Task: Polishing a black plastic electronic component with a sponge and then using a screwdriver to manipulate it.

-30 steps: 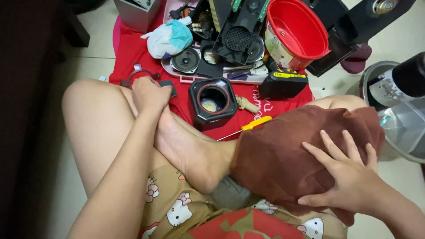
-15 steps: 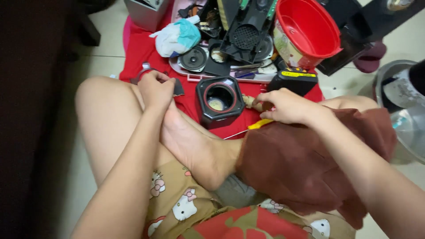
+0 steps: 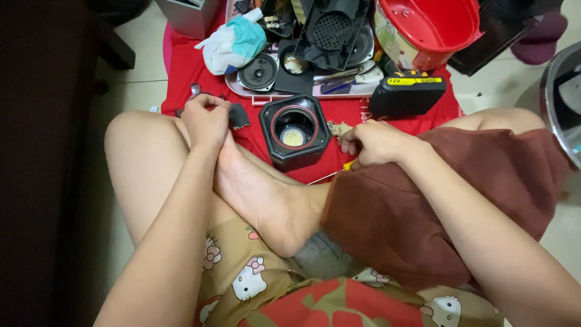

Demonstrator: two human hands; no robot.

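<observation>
Looking down, head view: person sits cross-legged on floor, red cloth (image 3: pixel 181 66) at 12 o'clock.
L hand (image 3: pixel 206 121): at 10 o'clock, fingers curled tight on small dark flat piece (image 3: pixel 238 115), by the knee.
R hand (image 3: pixel 374 142): at 1 o'clock, fingers bunched together on yellow-handled screwdriver (image 3: pixel 348 165), at edge of brown towel (image 3: pixel 436 212).
Speaker housing (image 3: pixel 295 131): black, red-ringed, btwn both hands, upright on cloth, untouched.
Behind, 12 o'clock: tray of parts (image 3: pixel 302 91), red bucket (image 3: pixel 426 27), black battery pack (image 3: pixel 407 94).

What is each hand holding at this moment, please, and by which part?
The left hand grips a small dark part by its edge. The right hand closes on the yellow handle of a screwdriver.
</observation>
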